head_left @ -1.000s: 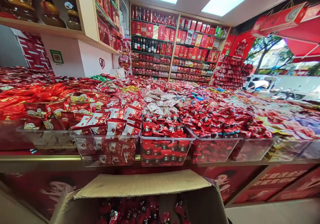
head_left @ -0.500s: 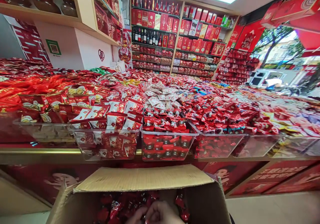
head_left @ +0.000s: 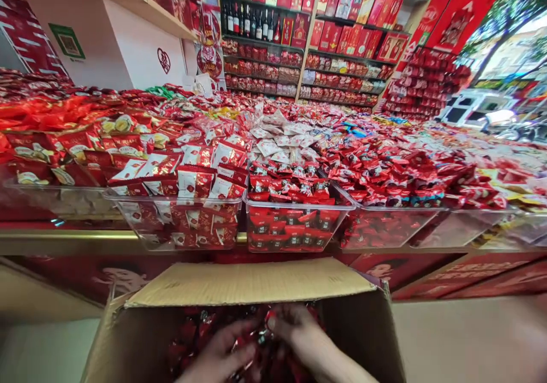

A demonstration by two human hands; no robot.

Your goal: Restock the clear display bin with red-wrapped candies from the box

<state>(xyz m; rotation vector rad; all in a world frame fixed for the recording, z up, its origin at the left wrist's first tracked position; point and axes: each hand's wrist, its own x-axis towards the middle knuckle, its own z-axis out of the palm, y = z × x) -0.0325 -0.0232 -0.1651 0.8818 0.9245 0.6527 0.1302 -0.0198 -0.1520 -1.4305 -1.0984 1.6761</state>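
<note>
Both of my hands reach down into an open cardboard box point(head_left: 256, 283) holding small red-and-dark wrapped candies point(head_left: 188, 331). My left hand point(head_left: 224, 351) is among the candies, its thumb and fingers apart, blurred by motion. Beside it, my right hand point(head_left: 301, 331) is bent inward, with a small red wrapped candy at its thumb and fingertips. Its other fingers are partly hidden in shadow. Just beyond the box, a clear plastic bin point(head_left: 299, 205) is filled with neatly stacked red-and-black packets point(head_left: 294, 229).
Left of that bin stands another clear bin with red-and-white packets point(head_left: 194, 180). More bins of red candies point(head_left: 384, 183) extend right along the counter edge point(head_left: 171, 240). Shelves with bottles point(head_left: 252, 24) and red boxes point(head_left: 354, 38) line the back wall.
The view has tilted downward, so the counter sits higher. My hands, close together before, have come apart and show more fully inside the box.
</note>
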